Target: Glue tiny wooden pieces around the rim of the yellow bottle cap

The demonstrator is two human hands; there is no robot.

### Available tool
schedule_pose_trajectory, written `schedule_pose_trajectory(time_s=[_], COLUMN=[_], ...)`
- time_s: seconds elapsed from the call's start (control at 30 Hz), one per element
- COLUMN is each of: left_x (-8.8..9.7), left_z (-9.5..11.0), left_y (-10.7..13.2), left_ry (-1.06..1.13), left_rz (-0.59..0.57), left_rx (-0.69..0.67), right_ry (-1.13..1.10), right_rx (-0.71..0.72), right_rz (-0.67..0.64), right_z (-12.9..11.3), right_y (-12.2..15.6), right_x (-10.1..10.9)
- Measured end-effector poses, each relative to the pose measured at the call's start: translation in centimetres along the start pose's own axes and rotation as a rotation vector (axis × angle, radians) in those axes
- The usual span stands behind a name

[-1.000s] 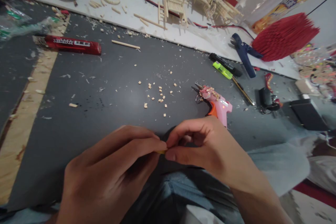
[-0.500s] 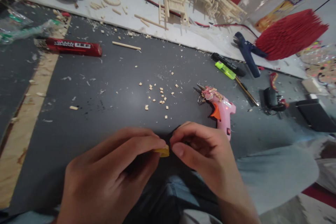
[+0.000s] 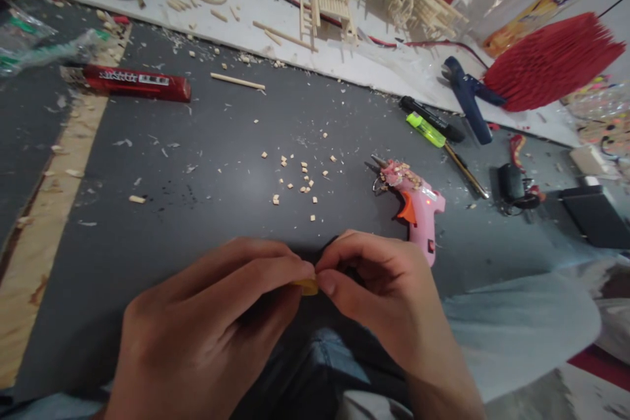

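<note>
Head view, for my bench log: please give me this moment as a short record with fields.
left hand: holding a small yellow piece
right hand: at the yellow piece's end; grip unclear
glue gun: pink, lying on the gray tabletop
wood bits: scattered beyond the hands
miniature wooden chair: on the white strip behind

the small yellow piece is pinched in my left hand — most of it hidden behind my fingers, so i can't tell its full shape. the bit that shows is smooth, with a rounded lower edge, and pokes out sideways toward my right hand — its end right by those fingertips.
</note>
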State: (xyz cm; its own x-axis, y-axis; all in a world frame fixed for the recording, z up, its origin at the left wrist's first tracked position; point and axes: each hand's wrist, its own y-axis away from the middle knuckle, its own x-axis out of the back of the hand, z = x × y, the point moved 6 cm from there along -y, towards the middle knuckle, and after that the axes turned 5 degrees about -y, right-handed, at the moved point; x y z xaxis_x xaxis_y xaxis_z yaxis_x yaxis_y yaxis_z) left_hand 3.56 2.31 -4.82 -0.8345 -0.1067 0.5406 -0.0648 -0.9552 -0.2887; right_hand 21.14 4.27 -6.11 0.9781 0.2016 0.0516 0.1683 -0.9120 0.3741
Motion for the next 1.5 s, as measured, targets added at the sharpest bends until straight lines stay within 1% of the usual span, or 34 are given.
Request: schedule_pose_trajectory(time_s=[0.17, 0.33, 0.43, 0.57, 0.8, 0.93, 1.07, 1.1, 1.2, 1.3, 1.5], left_x=[0.1, 0.4, 0.4, 0.4, -0.1, 0.2, 0.4, 0.5, 0.8, 0.7, 0.7], left_z=[0.2, -0.6, -0.7, -0.8, -1.0, -1.0, -0.7, -0.6, -0.7, -0.7, -0.5], left_y=[-0.1, 0.3, 0.5, 0.4, 0.4, 0.4, -0.1, -0.2, -0.4, -0.4, -0.1], left_ry=[-0.01, 0.015, 0.067, 0.046, 0.046, 0.024, -0.067, -0.071, -0.049, -0.015, 0.002], left_rz=[-0.008, 0.019, 0.015, 0.011, -0.003, 0.0, -0.028, -0.017, 0.008, -0.005, 0.008], left_rx=[-0.059, 0.047, 0.005, -0.019, 0.007, 0.022, -0.028, -0.041, -0.032, -0.009, -0.018], right_ry=[0.033, 0.052, 0.055, 0.048, 0.062, 0.019, -0.046, -0.038, 0.015, 0.029, 0.032], right_rx=[0.043, 0.049, 0.042, 0.05, 0.074, 0.087, 0.167, 0.192, 0.241, 0.272, 0.339], right_rz=[0.027, 0.024, 0.03, 0.027, 0.004, -0.01, -0.006, -0.018, -0.056, -0.065, -0.014], right_z=[-0.3, -0.3, -0.3, -0.4, -0.3, 0.0, 0.1, 0.0, -0.1, -0.3, -0.7], right_y=[-0.2, -0.3, -0.3, -0.3, 0.0, 0.1, 0.7, 0.8, 1.2, 1.4, 1.7], right_x=[0.0, 0.0, -0.1, -0.1, -0.2, -0.1, 0.2, 0.2, 0.1, 0.0, 0.2])
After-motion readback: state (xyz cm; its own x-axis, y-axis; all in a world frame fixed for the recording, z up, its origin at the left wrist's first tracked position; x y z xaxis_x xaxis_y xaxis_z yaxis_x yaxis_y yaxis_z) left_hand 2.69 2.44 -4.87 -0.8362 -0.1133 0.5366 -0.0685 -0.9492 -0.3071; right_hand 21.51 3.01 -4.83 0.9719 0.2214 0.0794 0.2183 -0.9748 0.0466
